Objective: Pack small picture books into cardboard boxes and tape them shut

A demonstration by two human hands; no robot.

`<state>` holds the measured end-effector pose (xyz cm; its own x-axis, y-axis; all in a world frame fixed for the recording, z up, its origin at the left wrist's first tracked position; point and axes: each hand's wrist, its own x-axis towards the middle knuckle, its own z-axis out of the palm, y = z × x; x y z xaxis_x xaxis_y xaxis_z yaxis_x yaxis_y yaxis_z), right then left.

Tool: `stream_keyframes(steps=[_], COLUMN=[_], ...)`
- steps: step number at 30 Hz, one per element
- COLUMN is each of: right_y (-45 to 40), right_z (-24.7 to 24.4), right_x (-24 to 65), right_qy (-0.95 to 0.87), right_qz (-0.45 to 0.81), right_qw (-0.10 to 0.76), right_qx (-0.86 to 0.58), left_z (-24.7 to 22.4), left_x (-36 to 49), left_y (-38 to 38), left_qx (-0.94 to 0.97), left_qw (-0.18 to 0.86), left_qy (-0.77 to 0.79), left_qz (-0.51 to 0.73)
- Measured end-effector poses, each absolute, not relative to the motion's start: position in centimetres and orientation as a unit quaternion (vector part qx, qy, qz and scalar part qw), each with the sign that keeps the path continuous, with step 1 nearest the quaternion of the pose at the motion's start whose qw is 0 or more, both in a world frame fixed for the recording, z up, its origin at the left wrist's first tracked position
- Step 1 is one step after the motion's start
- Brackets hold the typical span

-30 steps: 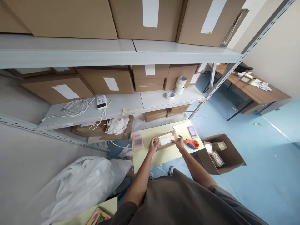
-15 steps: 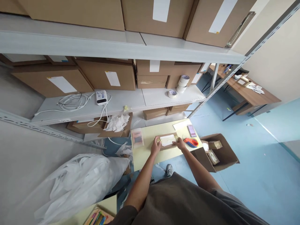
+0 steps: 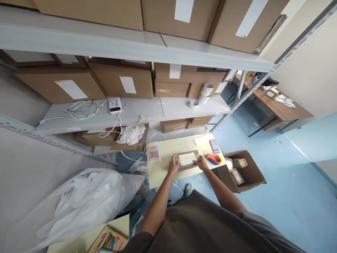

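A small taped cardboard box (image 3: 181, 168) with a white label (image 3: 187, 159) on top lies on the pale yellow table (image 3: 160, 175). My left hand (image 3: 173, 165) grips its left end, fingers closed around the edge. At the right end my right hand (image 3: 201, 163) holds the box, thumb over the label's side. Just right of that hand lies an orange and blue tape dispenser (image 3: 213, 159). A purple patterned item (image 3: 214, 146) and a white sheet (image 3: 201, 140) sit behind it. Left of the box is a clear packet with pink print (image 3: 154, 152).
An open carton (image 3: 252, 172) holding small taped boxes stands on the floor at right. Shelving (image 3: 131, 44) with large cartons rises in front, with tape rolls (image 3: 205, 92) and a white power strip (image 3: 115, 105). A big white plastic bag (image 3: 92, 196) bulges at left.
The view has shifted slightly. Both hands stay on the ends of the cardboard box, and the box shows no clear movement on the table.
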<state>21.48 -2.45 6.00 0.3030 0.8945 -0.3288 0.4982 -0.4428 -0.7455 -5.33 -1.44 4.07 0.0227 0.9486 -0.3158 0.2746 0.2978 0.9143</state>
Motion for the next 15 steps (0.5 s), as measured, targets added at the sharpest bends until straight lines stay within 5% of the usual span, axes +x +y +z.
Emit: stream_keyframes(steps=[15], right_y=[1.1], right_z=[3.7], right_x=[18.2], right_qy=[-0.437], right_qz=[0.381], right_qw=[0.184], right_qx=[-0.794], left_z=[4.7], left_x=[-7.0], left_y=[1.9], left_qx=[0.485], left_qw=[0.506], left_qy=[0.661], left_qz=[0.268])
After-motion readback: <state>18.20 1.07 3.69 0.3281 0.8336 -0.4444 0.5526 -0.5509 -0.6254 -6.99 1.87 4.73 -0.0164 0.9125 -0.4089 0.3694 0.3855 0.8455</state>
